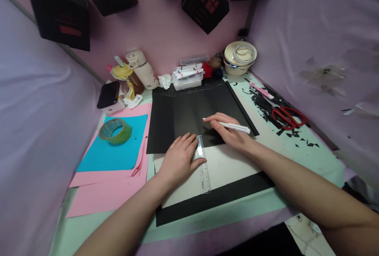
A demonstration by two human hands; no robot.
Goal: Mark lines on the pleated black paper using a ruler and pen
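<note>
My left hand lies flat with its fingers stretched out, resting on a clear ruler and the paper under it. The ruler runs from the white sheet up onto the lower edge of a black sheet. In my right hand is a white pen, gripped between thumb and fingers, its tip pointing left just over the black sheet. Whether the tip touches the sheet I cannot tell. Another black sheet shows beneath the white one.
On the left, a roll of tape sits on blue sheets over pink sheets. Red-handled scissors, a pink cutter and black scraps lie right. A box of pens, a bottle and bowls stand behind.
</note>
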